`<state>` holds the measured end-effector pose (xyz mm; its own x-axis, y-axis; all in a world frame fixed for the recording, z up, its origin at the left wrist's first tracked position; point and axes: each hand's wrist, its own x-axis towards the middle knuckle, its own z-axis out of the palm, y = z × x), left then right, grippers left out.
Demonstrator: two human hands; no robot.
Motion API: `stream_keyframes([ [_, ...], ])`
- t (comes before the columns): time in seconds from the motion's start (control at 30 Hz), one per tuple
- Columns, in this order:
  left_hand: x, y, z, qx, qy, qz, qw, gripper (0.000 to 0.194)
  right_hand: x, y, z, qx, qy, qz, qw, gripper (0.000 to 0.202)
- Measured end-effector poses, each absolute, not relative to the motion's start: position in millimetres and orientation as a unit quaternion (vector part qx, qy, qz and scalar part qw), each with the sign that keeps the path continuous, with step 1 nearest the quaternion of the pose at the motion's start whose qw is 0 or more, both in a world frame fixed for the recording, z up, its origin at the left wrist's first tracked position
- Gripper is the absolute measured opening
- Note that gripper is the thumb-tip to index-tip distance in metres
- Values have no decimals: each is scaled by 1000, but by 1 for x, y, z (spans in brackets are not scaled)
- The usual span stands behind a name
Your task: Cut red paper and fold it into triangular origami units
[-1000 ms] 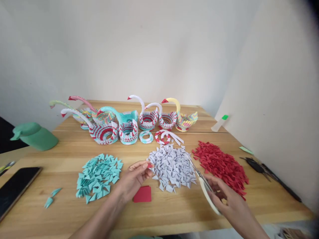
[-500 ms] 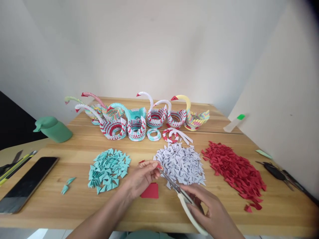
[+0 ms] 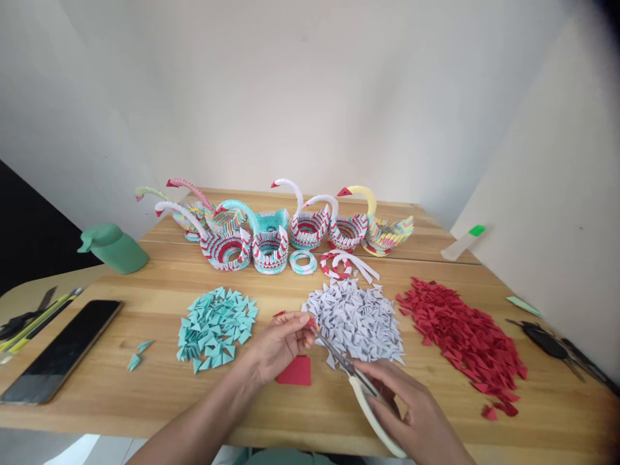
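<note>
Between thumb and fingers, my left hand (image 3: 285, 342) pinches a small piece of red paper (image 3: 311, 321). My right hand (image 3: 404, 400) grips a pair of scissors (image 3: 363, 394) with cream handles, and their tips point at that red piece. Whether the blades touch the paper is too small to tell. Below my left hand, a flat red paper rectangle (image 3: 294, 371) lies on the wooden table (image 3: 232, 420). Just beyond the scissors spreads a pile of white folded paper triangles (image 3: 356, 316).
A teal triangle pile (image 3: 217, 326) is on the left, a red triangle pile (image 3: 465, 336) on the right. Folded-paper swans (image 3: 225, 248) line the back, with paper rings (image 3: 303, 262) before them. A phone (image 3: 62, 352) and a green bottle (image 3: 113, 248) stand left; dark-handled tools (image 3: 545, 339) lie right.
The whole view has shifted slightly, so the table things sit a little farther right. Both hands keep nearly the same pose, with the scissors still at the red piece.
</note>
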<state>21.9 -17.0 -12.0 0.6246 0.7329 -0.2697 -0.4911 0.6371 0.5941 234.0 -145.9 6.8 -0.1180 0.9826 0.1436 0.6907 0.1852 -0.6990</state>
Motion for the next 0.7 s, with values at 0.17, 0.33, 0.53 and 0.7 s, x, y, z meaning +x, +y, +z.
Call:
stream_keyframes([
  [0.17,22,-16,-11,235,263,355,866,22,234,-146,11,-595,-705,232,309,27],
  [0.33,24,-17,-11,265,280,357,851,24,235,-146,8,-587,-735,176,291,29],
  [0.53,27,-19,-14,361,333,394,777,29,223,-145,4,-568,-760,56,311,33],
  [0.7,24,-16,-10,291,302,391,819,26,229,-147,-2,-581,-743,123,309,31],
])
